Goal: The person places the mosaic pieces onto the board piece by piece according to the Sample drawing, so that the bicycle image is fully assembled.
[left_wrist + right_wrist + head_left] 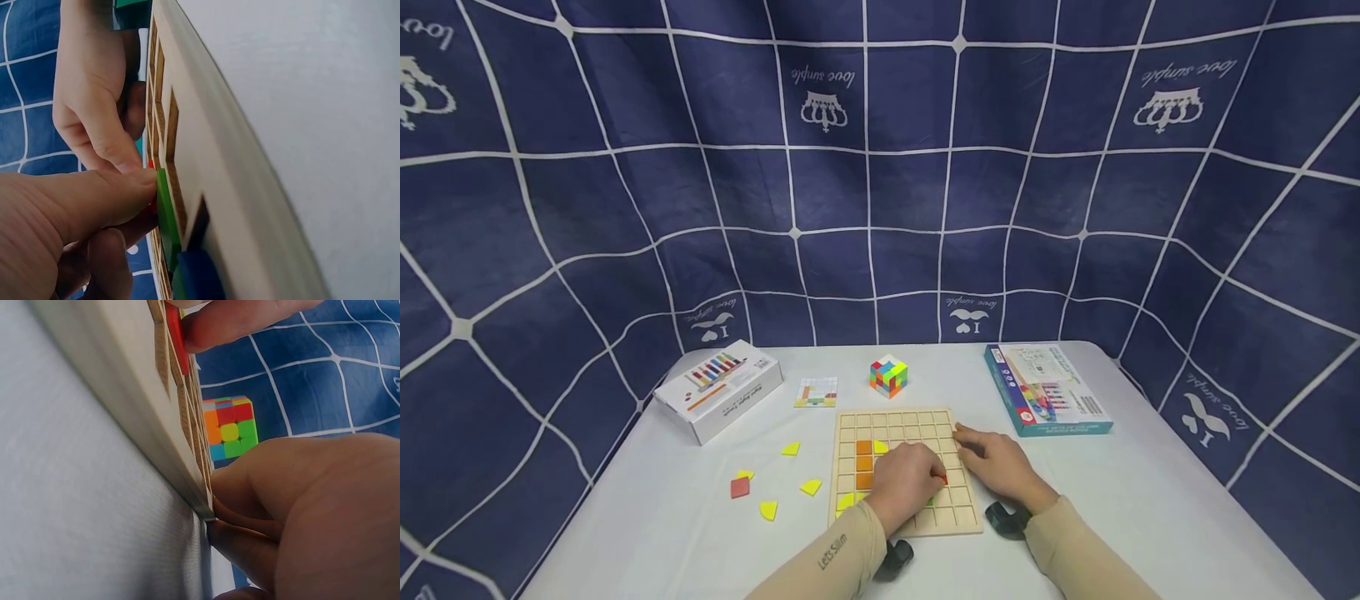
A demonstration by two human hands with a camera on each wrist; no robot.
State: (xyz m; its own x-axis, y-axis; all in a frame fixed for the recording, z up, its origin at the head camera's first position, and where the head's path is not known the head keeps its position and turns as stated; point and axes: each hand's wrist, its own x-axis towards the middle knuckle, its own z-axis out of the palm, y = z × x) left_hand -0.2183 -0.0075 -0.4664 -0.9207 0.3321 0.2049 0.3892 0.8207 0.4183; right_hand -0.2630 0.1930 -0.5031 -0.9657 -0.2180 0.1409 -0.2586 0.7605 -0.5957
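Observation:
My left hand (907, 482) is over the wooden grid board (964, 518). Its thumb and fingers pinch a red tile (177, 339) at the board's surface, largely covered by the fingertips. Beside the thumb in the left wrist view is a green tile (167, 212), with a blue tile (203, 275) nearer the camera. My right hand (1002, 467) rests at the board's right edge, its fairly straight fingers touching the rim. Orange tiles (864, 463) stand in a column on the board, with yellow pieces (846, 502) near them. The left hand hides part of the grid.
Loose yellow quarter-round pieces (768, 510) and a red square tile (740, 487) lie left of the board. Behind it are a puzzle cube (889, 377) and a pattern card (816, 392). A white box (722, 392) stands back left, a teal-edged box (1048, 392) back right.

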